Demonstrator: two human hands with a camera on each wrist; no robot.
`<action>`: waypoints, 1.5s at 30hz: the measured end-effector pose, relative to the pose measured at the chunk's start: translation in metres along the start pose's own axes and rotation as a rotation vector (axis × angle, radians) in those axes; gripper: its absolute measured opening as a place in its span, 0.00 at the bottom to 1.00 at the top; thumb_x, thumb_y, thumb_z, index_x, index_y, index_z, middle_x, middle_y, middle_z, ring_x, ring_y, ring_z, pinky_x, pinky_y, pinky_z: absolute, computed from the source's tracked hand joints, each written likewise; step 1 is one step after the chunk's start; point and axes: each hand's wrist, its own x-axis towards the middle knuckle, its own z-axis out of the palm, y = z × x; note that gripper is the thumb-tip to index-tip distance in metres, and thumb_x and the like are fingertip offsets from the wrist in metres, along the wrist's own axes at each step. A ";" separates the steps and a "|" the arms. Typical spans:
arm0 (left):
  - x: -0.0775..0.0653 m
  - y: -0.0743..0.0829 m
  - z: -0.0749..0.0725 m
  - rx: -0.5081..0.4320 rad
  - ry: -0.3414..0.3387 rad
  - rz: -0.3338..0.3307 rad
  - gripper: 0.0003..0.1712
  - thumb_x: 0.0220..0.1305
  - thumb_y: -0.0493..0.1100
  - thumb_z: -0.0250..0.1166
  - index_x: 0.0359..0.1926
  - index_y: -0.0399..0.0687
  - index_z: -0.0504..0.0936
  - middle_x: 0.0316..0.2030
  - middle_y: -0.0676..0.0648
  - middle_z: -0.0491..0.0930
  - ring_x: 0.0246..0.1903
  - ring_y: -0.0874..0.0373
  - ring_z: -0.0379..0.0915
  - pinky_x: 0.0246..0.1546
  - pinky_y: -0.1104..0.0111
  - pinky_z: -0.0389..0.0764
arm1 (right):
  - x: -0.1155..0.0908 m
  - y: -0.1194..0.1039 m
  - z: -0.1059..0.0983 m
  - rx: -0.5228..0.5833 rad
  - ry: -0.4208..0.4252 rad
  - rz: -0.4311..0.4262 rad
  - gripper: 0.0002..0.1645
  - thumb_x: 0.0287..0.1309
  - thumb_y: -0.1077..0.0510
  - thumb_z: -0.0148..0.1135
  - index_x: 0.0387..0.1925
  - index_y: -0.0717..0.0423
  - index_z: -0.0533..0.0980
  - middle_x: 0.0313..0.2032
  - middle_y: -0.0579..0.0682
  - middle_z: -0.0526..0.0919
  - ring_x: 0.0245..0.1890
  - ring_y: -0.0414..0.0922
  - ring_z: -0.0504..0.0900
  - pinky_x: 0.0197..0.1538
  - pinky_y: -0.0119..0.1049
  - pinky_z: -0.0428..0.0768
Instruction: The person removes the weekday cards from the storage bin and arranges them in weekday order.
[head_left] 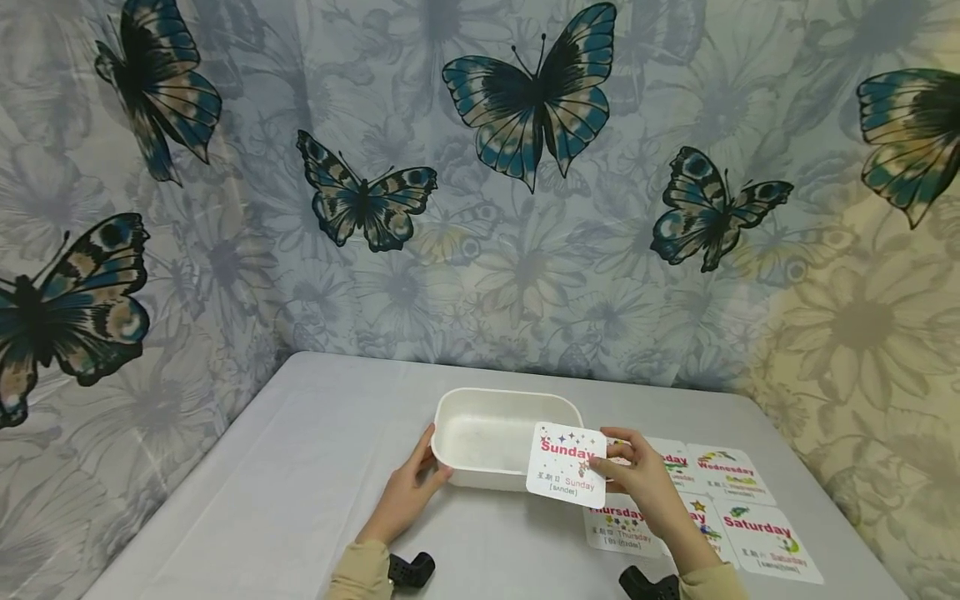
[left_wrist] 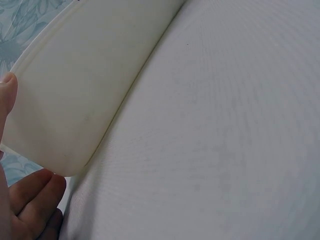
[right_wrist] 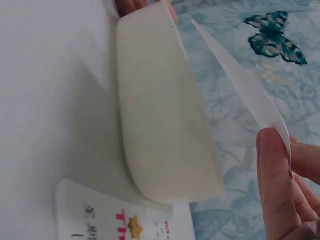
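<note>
A white plastic bin (head_left: 480, 477) stands on the table, its long side towards me. My left hand (head_left: 408, 492) holds its left end, thumb by the rim and fingers around the corner; the left wrist view shows the bin's wall (left_wrist: 85, 90) between thumb and fingers (left_wrist: 42, 200). Over the bin's right front corner, my right hand (head_left: 645, 483) pinches a white "Sunday" flashcard (head_left: 555, 462) by its right edge. Seen edge-on in the right wrist view, the card (right_wrist: 247, 90) is raised above the bin's rim, gripped between thumb and fingers (right_wrist: 275, 170).
Several more weekday flashcards lie in two rows right of the bin, including Thursday (head_left: 622, 533), Wednesday (head_left: 727, 471) and Saturday (head_left: 772, 542). My right forearm partly covers some. A white cloth covers the table (head_left: 247, 500); a butterfly-print curtain (head_left: 525, 275) hangs behind it.
</note>
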 end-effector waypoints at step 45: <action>-0.001 0.003 -0.001 -0.001 -0.007 -0.007 0.45 0.60 0.61 0.60 0.72 0.59 0.50 0.59 0.47 0.70 0.55 0.54 0.68 0.56 0.50 0.65 | -0.078 0.048 -0.048 -0.545 -0.043 0.353 0.27 0.42 0.54 0.74 0.40 0.64 0.71 0.23 0.50 0.71 0.21 0.45 0.71 0.27 0.38 0.71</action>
